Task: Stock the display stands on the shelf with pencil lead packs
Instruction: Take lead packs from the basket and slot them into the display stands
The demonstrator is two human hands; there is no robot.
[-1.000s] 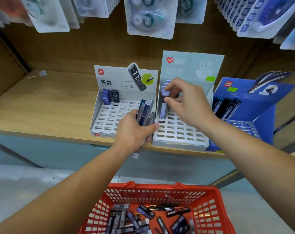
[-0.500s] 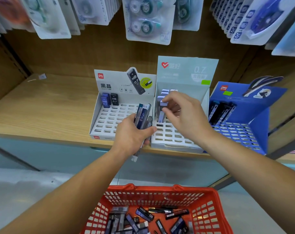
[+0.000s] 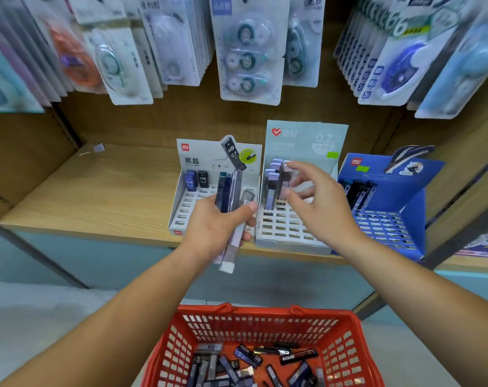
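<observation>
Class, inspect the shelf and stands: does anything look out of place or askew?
A small loose tag lies on the shelf, back left, apart from every stand. The blue stand seems turned askew beside the middle stand. Nothing spilled.

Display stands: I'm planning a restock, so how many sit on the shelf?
3, side by side on the shelf: a white stand on the left, a pale green stand in the middle, partly behind the right hand, and a blue stand on the right. None seems hidden.
</observation>
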